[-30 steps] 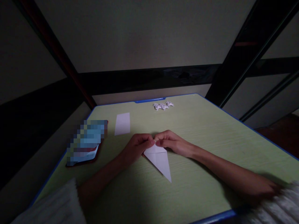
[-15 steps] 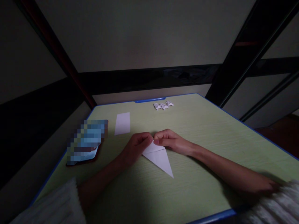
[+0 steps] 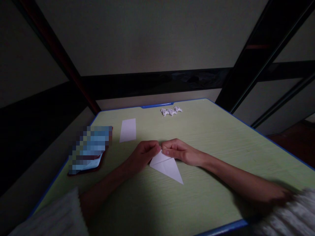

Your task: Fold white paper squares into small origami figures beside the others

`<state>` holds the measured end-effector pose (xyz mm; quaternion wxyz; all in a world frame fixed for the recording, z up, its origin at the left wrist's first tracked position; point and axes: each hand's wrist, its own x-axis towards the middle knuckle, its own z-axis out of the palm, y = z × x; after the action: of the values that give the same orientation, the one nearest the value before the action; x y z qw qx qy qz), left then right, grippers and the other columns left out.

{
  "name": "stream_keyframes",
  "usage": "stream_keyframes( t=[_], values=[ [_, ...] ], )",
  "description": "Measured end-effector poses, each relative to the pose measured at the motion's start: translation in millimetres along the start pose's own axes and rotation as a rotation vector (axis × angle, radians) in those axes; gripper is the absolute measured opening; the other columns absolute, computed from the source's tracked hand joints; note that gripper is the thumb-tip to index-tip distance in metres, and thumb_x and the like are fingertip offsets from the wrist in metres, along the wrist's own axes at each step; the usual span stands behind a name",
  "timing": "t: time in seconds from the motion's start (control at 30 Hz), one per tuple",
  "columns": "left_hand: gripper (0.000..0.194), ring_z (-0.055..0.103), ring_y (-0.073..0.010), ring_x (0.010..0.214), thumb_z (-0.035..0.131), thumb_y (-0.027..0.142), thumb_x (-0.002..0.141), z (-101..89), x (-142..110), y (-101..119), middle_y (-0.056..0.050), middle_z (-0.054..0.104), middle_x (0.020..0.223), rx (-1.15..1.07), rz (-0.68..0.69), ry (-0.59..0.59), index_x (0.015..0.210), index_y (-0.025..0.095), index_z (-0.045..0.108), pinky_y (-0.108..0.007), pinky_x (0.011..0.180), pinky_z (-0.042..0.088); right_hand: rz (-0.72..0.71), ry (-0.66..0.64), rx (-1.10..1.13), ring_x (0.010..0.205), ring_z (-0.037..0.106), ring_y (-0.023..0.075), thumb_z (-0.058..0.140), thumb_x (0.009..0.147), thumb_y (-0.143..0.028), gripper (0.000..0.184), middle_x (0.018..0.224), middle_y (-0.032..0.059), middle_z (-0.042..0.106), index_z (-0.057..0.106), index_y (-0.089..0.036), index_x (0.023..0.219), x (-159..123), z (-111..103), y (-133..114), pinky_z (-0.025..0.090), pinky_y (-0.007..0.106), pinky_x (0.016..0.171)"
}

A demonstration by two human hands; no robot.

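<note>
A white sheet folded into a long pointed triangle (image 3: 167,167) lies on the pale green table (image 3: 209,141), its tip aimed toward me and to the right. My left hand (image 3: 144,154) and my right hand (image 3: 179,151) meet at the paper's far corner. Both pinch that top corner with curled fingers and thumbs. The fingertips of the two hands nearly touch each other above the fold.
A flat white rectangle of paper (image 3: 128,130) lies to the far left. Three small folded paper figures (image 3: 171,111) sit near the table's far edge. A red-cased phone with a blurred screen (image 3: 88,150) rests by the left edge. Dark beams rise behind the table.
The folded triangle has turned slightly, its tip swinging to the right and farther from me. Both hands stay pinched at the top corner.
</note>
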<state>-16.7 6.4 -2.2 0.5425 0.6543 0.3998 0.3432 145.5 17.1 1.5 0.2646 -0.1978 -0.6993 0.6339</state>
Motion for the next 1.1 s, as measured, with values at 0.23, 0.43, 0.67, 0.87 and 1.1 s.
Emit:
stream_keyframes(
  t=[0.23, 0.43, 0.67, 0.87, 1.1],
  values=[
    [0.033, 0.023, -0.0042, 0.038, 0.049, 0.04, 0.069, 4.1, -2, 2, 0.009, 0.026, 0.042, -0.105, 0.001, 0.037, 0.05, 0.017, 0.035, -0.018, 0.037, 0.016, -0.052, 0.056, 0.096, 0.044, 0.023, 0.0045, 0.048, 0.076, -0.041, 0.036, 0.05, -0.0076, 0.027, 0.033, -0.016, 0.054, 2, 2, 4, 0.017, 0.02, 0.042],
    [0.029, 0.035, -0.0053, 0.035, 0.05, 0.038, 0.07, 4.1, 2, -4, 0.008, 0.038, 0.039, -0.2, -0.025, 0.071, 0.052, 0.017, 0.039, -0.017, 0.035, 0.025, -0.004, 0.153, 0.195, 0.044, 0.028, 0.0055, 0.051, 0.074, -0.043, 0.035, 0.049, -0.0065, 0.032, 0.038, -0.016, 0.057, 5, 1, 9, 0.018, 0.02, 0.042],
    [0.031, 0.035, -0.0043, 0.032, 0.049, 0.04, 0.07, 4.2, 1, -3, 0.008, 0.039, 0.035, -0.19, -0.026, 0.076, 0.052, 0.017, 0.039, -0.017, 0.033, 0.024, -0.026, 0.229, 0.163, 0.042, 0.029, 0.0052, 0.051, 0.074, -0.041, 0.034, 0.048, -0.0063, 0.033, 0.039, -0.016, 0.057, 4, -2, 11, 0.016, 0.02, 0.04],
    [0.034, 0.029, -0.0039, 0.033, 0.042, 0.04, 0.075, 2.9, -1, -2, 0.008, 0.037, 0.034, -0.027, 0.024, 0.073, 0.051, 0.017, 0.039, -0.018, 0.035, 0.02, -0.033, 0.24, 0.135, 0.041, 0.025, 0.0045, 0.051, 0.075, -0.04, 0.036, 0.047, -0.0071, 0.031, 0.036, -0.016, 0.053, 3, -3, 8, 0.016, 0.02, 0.04],
    [0.035, 0.027, -0.0045, 0.035, 0.045, 0.041, 0.073, 4.2, -4, 3, 0.009, 0.03, 0.038, 0.037, 0.026, 0.162, 0.049, 0.018, 0.034, -0.018, 0.035, 0.018, -0.015, 0.268, 0.194, 0.041, 0.025, 0.0044, 0.053, 0.073, -0.04, 0.036, 0.046, -0.0075, 0.031, 0.036, -0.015, 0.052, 6, -2, 13, 0.015, 0.02, 0.041]
  ],
)
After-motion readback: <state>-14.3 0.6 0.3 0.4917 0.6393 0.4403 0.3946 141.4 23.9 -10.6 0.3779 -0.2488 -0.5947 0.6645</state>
